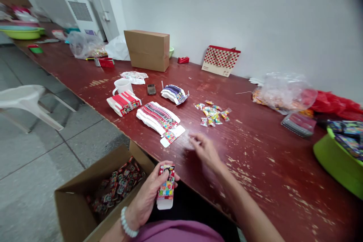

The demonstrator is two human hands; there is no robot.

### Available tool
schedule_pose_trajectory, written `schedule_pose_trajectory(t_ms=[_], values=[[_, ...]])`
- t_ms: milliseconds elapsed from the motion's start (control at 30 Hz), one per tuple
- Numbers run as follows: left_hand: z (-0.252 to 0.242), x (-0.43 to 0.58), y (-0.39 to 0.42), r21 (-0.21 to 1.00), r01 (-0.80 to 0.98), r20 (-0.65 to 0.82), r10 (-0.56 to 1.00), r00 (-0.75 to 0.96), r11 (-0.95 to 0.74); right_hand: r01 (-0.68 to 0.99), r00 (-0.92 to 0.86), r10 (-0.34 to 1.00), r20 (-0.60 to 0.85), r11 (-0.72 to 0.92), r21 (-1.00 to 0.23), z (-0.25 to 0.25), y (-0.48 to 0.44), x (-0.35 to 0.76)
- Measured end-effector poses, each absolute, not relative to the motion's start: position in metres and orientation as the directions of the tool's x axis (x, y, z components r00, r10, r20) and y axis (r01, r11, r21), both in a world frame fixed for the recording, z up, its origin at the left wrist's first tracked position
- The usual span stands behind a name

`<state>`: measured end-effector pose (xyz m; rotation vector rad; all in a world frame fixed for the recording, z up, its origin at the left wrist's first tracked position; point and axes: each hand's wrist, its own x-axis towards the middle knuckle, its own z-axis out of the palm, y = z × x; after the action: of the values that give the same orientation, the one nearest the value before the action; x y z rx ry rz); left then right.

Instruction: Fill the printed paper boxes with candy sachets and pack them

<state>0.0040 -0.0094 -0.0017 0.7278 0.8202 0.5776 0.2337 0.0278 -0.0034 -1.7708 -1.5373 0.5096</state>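
My left hand (151,183) is wrapped round a small printed candy box (166,183), thumb across its front. The box stands upright over my lap, with a white flap showing at its lower end. My right hand (205,151) hovers over the table with loosely bent fingers slightly apart and nothing visible in them. Close to its fingertips lies a flattened candy box (171,136), at the end of a fanned row of flat boxes (157,117). Beyond that hand is a small pile of wrapped candies (212,113).
At my left, an open carton (76,204) holds many small filled packs. On the red table (255,151) stand a white mug (123,85), a red-and-white bundle (124,103), a purple bundle (174,94) and a brown box (147,51). A green basin (337,164) sits right.
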Motion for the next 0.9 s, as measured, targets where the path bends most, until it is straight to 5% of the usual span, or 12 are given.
schedule_pose_trajectory(t_ms=[233,333,500,667,900], values=[[-0.034,-0.055,-0.008,0.757,-0.003,-0.514,0.599,0.614,0.653,0.733,0.397,0.914,0.077,-0.266,-0.626,-0.001,0.124,0.321],[-0.048,-0.092,0.005,0.824,0.175,-0.516,0.586,0.624,0.539,0.706,0.424,0.906,0.004,-0.327,-0.628,-0.008,0.132,0.329],[-0.053,-0.128,0.021,0.769,0.591,-0.631,0.435,0.643,0.243,0.570,0.387,0.918,-0.084,-0.310,-0.761,-0.009,0.121,0.319],[-0.023,-0.086,0.026,0.817,0.340,-0.545,0.430,0.720,0.465,0.328,0.227,0.967,-0.119,-0.191,-0.925,0.002,0.072,0.270],[0.016,-0.012,0.017,0.902,0.010,-0.308,0.626,0.716,0.432,-0.180,0.104,0.981,-0.162,-0.142,-0.973,0.016,0.002,0.205]])
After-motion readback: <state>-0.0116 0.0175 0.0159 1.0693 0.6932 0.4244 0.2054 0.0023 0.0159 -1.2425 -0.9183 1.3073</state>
